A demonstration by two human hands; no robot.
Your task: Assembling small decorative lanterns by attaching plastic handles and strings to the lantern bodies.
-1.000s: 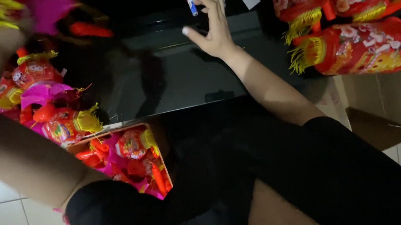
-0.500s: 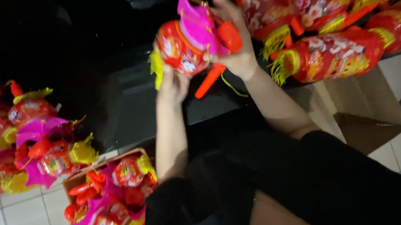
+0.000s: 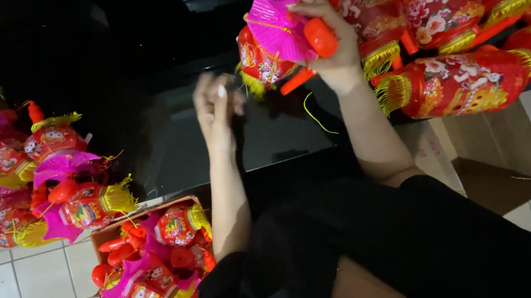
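Observation:
My right hand (image 3: 332, 48) is raised over the dark tabletop (image 3: 166, 146) and grips a small red paper lantern (image 3: 268, 53) with a pink fan-shaped top, an orange handle and a yellow tassel. My left hand (image 3: 215, 108) hangs just below and left of the lantern, blurred, fingers loosely apart and holding nothing that I can make out. A thin yellow string (image 3: 314, 114) dangles under the lantern.
Large red lanterns (image 3: 462, 82) with yellow fringes are piled at the right. More small red and pink lanterns (image 3: 52, 184) lie heaped at the left, and a cardboard box (image 3: 153, 272) full of them stands on the tiled floor. A brown carton (image 3: 496, 157) sits at the right.
The lantern has gone up and to the right in my right hand. My left hand has let go of it and dropped lower left.

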